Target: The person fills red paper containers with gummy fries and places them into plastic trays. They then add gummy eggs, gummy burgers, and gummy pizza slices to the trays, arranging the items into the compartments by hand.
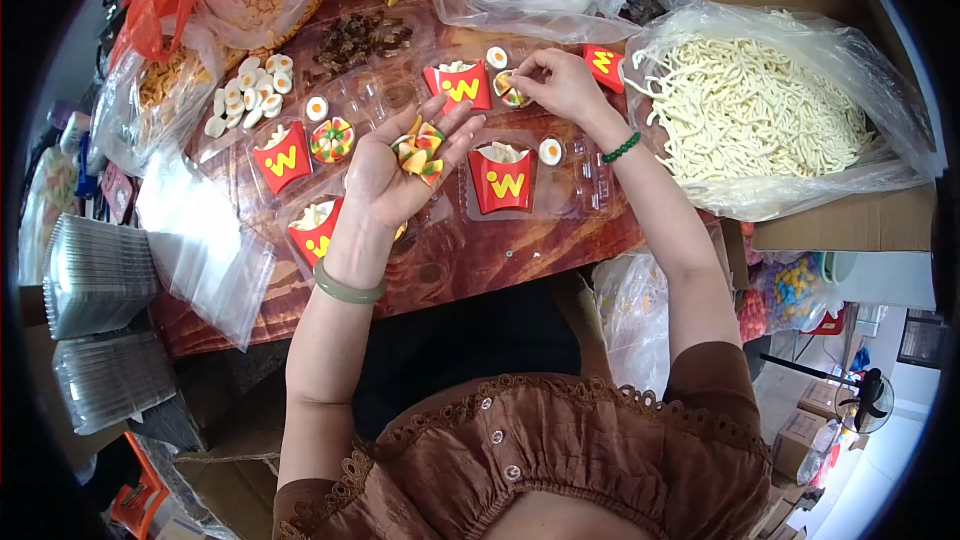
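My left hand (378, 185) is turned palm up, fingers loosely curled, cradling several multicoloured gummy wedges (418, 152). At the back, my right hand (562, 88) pinches with thumb and forefinger at the edge of a partly formed round of gummy wedges (508, 90); whether a wedge is between the fingertips I cannot make out. That round sits in a clear plastic tray beside a red fries box (463, 90) and an egg-shaped gummy (497, 57). Nearer me lie another fries box (500, 182) and egg gummy (550, 151). A fuller wedge round (332, 140) lies left.
A bag of pale stick-shaped sweets (760, 110) fills the carton at right. Egg gummies (250, 90) and dark brown pieces (365, 40) lie loose at the back left. Stacked clear trays (100, 275) stand at the left edge, beside flat plastic bags (210, 230).
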Tool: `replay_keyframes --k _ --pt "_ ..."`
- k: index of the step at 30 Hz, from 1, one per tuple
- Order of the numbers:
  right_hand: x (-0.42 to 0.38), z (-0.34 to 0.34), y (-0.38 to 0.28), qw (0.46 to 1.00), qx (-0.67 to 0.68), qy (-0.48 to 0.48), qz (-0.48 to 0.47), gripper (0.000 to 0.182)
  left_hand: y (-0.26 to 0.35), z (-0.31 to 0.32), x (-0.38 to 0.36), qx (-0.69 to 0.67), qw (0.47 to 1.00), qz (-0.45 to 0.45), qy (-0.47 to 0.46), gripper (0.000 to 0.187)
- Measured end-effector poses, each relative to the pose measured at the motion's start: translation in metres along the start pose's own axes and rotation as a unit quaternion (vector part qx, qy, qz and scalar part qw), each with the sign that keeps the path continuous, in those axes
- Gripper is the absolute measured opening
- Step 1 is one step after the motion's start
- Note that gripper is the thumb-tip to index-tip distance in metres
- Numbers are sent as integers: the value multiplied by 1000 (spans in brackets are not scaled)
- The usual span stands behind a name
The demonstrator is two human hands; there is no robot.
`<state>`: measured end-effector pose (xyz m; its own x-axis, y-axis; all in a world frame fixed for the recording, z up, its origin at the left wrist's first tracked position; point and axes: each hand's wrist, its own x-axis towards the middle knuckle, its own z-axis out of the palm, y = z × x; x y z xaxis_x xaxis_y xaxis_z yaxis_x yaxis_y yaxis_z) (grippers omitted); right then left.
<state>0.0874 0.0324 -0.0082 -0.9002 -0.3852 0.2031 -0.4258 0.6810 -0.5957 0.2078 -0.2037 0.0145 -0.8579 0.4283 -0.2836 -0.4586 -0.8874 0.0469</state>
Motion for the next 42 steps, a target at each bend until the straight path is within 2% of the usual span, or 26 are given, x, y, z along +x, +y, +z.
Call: replay_keyframes --k 7,9,13,16,18,21,24,26,29,32,34,35,42 --pt "6 8 8 998 -26 -46 33 24 -5 -4 -10 -2 1000 -4 -5 38" --pt "8 2 10 998 28 -45 22 23 -7 -4 -13 -3 1000 -5 -10 39" --pt "4 1 17 997 23 -60 37 22 -17 -6 -22 -27 999 -22 -18 43" --pt "-2 -8 11 996 73 -51 -14 22 -32 -6 -34 -5 1000 -21 3 45" --pt "-22 -26 -10 999 51 13 4 25 -40 -9 -46 6 999 -31 11 46" --pt "-70 -41 -26 997 67 -19 18 30 -53 -20 -62 12 998 -53 14 45" --pt "-123 -49 -40 998 25 -36 -51 39 -66 -30 -69 -54 993 -102 24 36" --pt "-146 -47 -34 992 -28 -22 -123 39 -75 -29 -71 -70 990 -111 48 33" --pt "-166 -35 -15 993 -44 16 -106 32 -90 -35 -66 -101 984 -128 71 29" --pt "-171 -32 -12 994 -35 47 -97 27 -103 -37 -63 -92 984 -104 114 33" --pt "-170 -30 -14 993 -25 56 -105 25 -107 -35 -70 2 985 -114 132 35" --pt "-171 -29 -15 991 -18 69 -111 23 -109 -35 -72 5 982 -126 141 34" --pt "-178 -14 -31 979 79 163 -98 17 -108 -43 -76 -16 984 -130 123 35"
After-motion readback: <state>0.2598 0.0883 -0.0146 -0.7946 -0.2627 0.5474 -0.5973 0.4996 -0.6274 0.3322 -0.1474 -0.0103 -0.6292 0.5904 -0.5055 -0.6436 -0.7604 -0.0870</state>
